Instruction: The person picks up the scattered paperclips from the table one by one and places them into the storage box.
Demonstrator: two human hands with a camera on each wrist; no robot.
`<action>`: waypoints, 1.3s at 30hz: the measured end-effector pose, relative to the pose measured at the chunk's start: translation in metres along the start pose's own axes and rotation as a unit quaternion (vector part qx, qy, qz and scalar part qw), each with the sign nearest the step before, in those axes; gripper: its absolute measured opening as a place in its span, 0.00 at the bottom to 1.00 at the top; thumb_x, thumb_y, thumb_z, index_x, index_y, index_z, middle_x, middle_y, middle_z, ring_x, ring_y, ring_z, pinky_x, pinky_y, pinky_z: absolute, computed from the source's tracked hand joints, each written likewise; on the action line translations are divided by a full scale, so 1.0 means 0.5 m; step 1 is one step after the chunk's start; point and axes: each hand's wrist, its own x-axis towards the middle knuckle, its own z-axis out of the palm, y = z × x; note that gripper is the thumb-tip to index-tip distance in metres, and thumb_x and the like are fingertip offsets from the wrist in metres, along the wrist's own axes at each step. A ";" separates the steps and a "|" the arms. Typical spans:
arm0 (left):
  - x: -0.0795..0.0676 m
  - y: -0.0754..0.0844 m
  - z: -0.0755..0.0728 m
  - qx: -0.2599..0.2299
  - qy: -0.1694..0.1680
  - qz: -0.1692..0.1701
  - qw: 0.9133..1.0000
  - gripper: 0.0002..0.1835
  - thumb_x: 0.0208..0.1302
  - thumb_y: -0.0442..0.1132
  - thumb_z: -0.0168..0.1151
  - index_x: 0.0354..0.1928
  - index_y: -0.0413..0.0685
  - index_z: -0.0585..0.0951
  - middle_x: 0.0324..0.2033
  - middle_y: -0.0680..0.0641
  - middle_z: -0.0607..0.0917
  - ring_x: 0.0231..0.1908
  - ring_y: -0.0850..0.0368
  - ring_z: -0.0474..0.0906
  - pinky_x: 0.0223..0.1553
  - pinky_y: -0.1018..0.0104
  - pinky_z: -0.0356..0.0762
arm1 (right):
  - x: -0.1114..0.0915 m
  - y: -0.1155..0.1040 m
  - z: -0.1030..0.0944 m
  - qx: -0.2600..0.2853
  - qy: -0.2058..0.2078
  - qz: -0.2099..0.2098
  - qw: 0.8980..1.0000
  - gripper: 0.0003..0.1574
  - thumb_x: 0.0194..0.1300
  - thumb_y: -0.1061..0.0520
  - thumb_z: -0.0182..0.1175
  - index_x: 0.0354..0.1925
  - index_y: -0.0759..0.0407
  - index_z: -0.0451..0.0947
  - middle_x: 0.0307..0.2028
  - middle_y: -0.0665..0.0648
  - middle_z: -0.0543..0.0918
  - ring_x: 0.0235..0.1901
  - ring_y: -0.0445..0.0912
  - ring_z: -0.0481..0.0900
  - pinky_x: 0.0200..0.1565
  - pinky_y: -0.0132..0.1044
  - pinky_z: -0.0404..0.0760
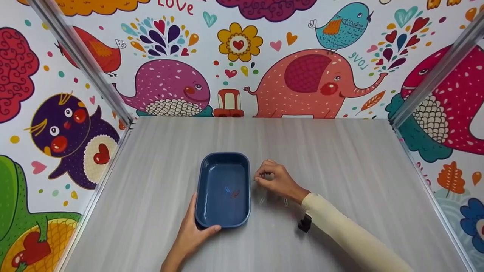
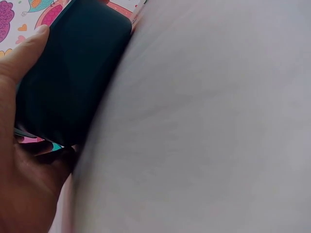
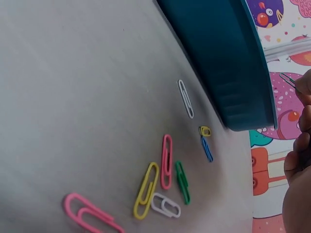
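Observation:
A dark blue rectangular tray (image 1: 215, 209) lies on the table, with a blue paper clip (image 1: 227, 190) and a reddish paper clip (image 1: 235, 194) inside. My left hand (image 1: 191, 230) grips its near left corner, fingers along the left side and thumb at the near edge. Just beyond the tray's right rim, my right hand (image 1: 280, 182) pinches a thin paper clip (image 3: 287, 79) between thumb and fingertip. Loose on the table in the right wrist view are a white clip (image 3: 183, 94), a yellow clip (image 3: 140, 194), a green clip (image 3: 181, 179), a blue clip (image 3: 206, 148) and pink clips (image 3: 163, 155).
The grey wood-grain table (image 1: 162, 151) ends at a back wall (image 1: 234, 75) printed with cartoon animals. Metal posts (image 1: 81, 60) stand at both back corners. A small black device (image 1: 304, 223) sits at the right wrist, below the cream sleeve (image 1: 348, 234).

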 end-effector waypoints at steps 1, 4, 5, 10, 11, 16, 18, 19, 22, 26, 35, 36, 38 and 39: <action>0.000 0.000 0.000 0.001 -0.001 0.001 1.000 0.71 0.57 0.48 0.88 0.90 0.42 0.46 0.86 0.31 0.53 0.85 0.30 0.50 0.81 0.31 0.48 | 0.002 -0.001 0.002 0.002 -0.003 -0.002 1.000 0.07 0.69 0.69 0.73 0.39 0.58 0.92 0.35 0.54 0.86 0.39 0.53 0.78 0.44 0.41 0.77; 0.000 0.002 0.000 0.003 -0.003 0.001 1.000 0.71 0.57 0.48 0.88 0.90 0.42 0.45 0.86 0.31 0.53 0.85 0.29 0.50 0.81 0.30 0.48 | 0.010 -0.005 0.010 0.006 -0.012 -0.015 1.000 0.06 0.69 0.71 0.73 0.38 0.62 0.91 0.35 0.56 0.86 0.39 0.55 0.78 0.42 0.47 0.78; 0.000 0.003 0.000 0.005 -0.004 0.003 1.000 0.71 0.57 0.48 0.88 0.90 0.42 0.45 0.86 0.30 0.53 0.84 0.29 0.50 0.81 0.30 0.49 | 0.012 -0.006 0.013 0.006 -0.015 -0.020 1.000 0.06 0.68 0.71 0.73 0.38 0.63 0.90 0.35 0.57 0.86 0.39 0.56 0.78 0.42 0.50 0.78; 0.001 0.003 0.000 0.008 -0.002 0.009 1.000 0.71 0.57 0.46 0.88 0.89 0.41 0.46 0.86 0.30 0.54 0.84 0.28 0.51 0.80 0.29 0.50 | 0.023 -0.011 0.025 -0.004 -0.032 -0.035 0.999 0.06 0.67 0.71 0.74 0.37 0.62 0.91 0.36 0.58 0.87 0.40 0.57 0.78 0.42 0.50 0.77; 0.001 0.004 0.000 0.008 -0.002 0.009 1.000 0.71 0.57 0.46 0.88 0.89 0.41 0.46 0.86 0.30 0.54 0.84 0.28 0.51 0.80 0.29 0.50 | 0.024 -0.013 0.026 -0.004 -0.038 -0.034 0.999 0.06 0.68 0.70 0.74 0.37 0.61 0.91 0.36 0.57 0.87 0.40 0.57 0.78 0.42 0.50 0.77; 0.000 0.004 0.000 -0.003 -0.007 0.004 1.000 0.71 0.58 0.46 0.88 0.90 0.42 0.45 0.86 0.29 0.53 0.84 0.28 0.51 0.81 0.29 0.49 | 0.030 -0.018 0.032 -0.016 -0.069 -0.040 0.997 0.05 0.72 0.67 0.73 0.38 0.59 0.92 0.35 0.55 0.86 0.40 0.56 0.78 0.43 0.51 0.79; 0.000 0.004 -0.001 -0.002 -0.008 0.003 1.000 0.71 0.58 0.46 0.88 0.90 0.42 0.45 0.86 0.29 0.53 0.84 0.28 0.50 0.81 0.29 0.49 | 0.031 -0.019 0.035 -0.026 -0.081 -0.047 0.995 0.05 0.73 0.66 0.72 0.38 0.58 0.91 0.34 0.54 0.85 0.40 0.54 0.78 0.43 0.51 0.81; 0.000 0.004 -0.001 -0.004 -0.007 -0.001 1.000 0.71 0.58 0.47 0.88 0.90 0.42 0.45 0.86 0.30 0.52 0.84 0.29 0.50 0.81 0.30 0.48 | 0.032 -0.020 0.037 -0.031 -0.086 -0.051 0.995 0.06 0.73 0.65 0.72 0.38 0.57 0.91 0.34 0.53 0.85 0.40 0.52 0.78 0.43 0.50 0.82; -0.001 0.002 -0.002 0.005 -0.006 -0.002 1.000 0.71 0.58 0.47 0.88 0.90 0.42 0.45 0.86 0.29 0.53 0.84 0.29 0.51 0.81 0.30 0.49 | 0.035 -0.021 0.043 -0.047 -0.103 -0.062 0.992 0.06 0.73 0.65 0.72 0.38 0.56 0.91 0.35 0.52 0.84 0.40 0.49 0.78 0.43 0.49 0.83; -0.002 0.001 -0.002 0.013 -0.004 0.003 1.000 0.70 0.58 0.48 0.88 0.89 0.41 0.46 0.85 0.28 0.54 0.84 0.28 0.52 0.80 0.29 0.50 | 0.039 -0.025 0.051 -0.066 -0.125 -0.066 0.988 0.04 0.73 0.64 0.72 0.39 0.57 0.90 0.35 0.52 0.83 0.41 0.46 0.76 0.42 0.47 0.83; -0.002 0.005 0.000 0.004 0.004 0.019 1.000 0.71 0.56 0.46 0.89 0.90 0.43 0.47 0.85 0.31 0.58 0.83 0.32 0.56 0.80 0.31 0.53 | 0.056 -0.033 0.067 -0.097 -0.153 -0.105 0.978 0.03 0.73 0.63 0.73 0.38 0.58 0.89 0.34 0.53 0.81 0.38 0.46 0.73 0.45 0.41 0.74; -0.002 0.006 0.000 0.006 0.005 0.023 1.000 0.71 0.55 0.45 0.89 0.90 0.43 0.47 0.85 0.31 0.58 0.83 0.32 0.57 0.79 0.31 0.54 | 0.058 -0.034 0.069 -0.100 -0.157 -0.108 0.977 0.03 0.73 0.63 0.73 0.38 0.58 0.89 0.34 0.53 0.81 0.38 0.46 0.73 0.46 0.40 0.72; -0.003 0.005 0.000 0.010 0.006 0.027 1.000 0.71 0.55 0.45 0.89 0.89 0.43 0.47 0.84 0.30 0.59 0.82 0.31 0.57 0.79 0.30 0.55 | 0.060 -0.035 0.073 -0.107 -0.162 -0.111 0.975 0.03 0.72 0.63 0.74 0.38 0.59 0.89 0.34 0.54 0.81 0.38 0.46 0.73 0.47 0.39 0.71; -0.003 0.004 0.000 0.009 0.006 0.025 1.000 0.71 0.55 0.45 0.89 0.89 0.43 0.47 0.85 0.30 0.58 0.82 0.31 0.57 0.79 0.30 0.54 | 0.062 -0.036 0.075 -0.111 -0.164 -0.110 0.974 0.03 0.71 0.63 0.74 0.38 0.58 0.90 0.34 0.54 0.82 0.38 0.46 0.73 0.47 0.39 0.70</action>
